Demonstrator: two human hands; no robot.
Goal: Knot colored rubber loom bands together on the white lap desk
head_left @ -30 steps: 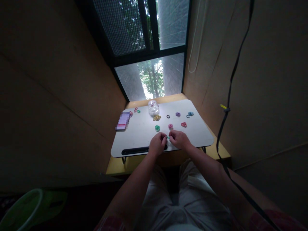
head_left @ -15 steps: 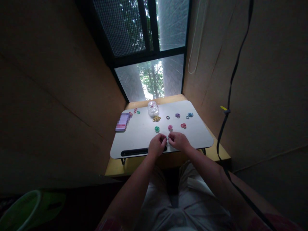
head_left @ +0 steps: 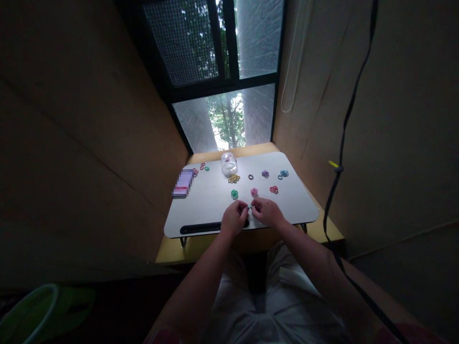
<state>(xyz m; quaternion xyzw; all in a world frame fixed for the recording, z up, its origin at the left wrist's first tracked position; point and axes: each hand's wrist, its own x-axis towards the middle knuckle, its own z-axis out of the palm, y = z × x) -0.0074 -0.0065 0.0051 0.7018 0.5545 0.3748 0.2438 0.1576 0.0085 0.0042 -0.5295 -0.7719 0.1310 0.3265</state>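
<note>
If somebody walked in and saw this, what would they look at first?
Probably the bright window with green trees outside, beyond the far edge of the white lap desk. Next, the colourful little bands spread over the desktop, with golden ones just in front of the clear jar. Then the left hand and right hand, close together at the near edge, holding something small and green.

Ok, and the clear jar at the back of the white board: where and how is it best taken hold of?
I'd grip the clear jar around its side walls, coming from its left, probably with the left hand. Its rounded body suits a wrapping grasp, and the gold rings lie close by its near side, toward the right.
</note>
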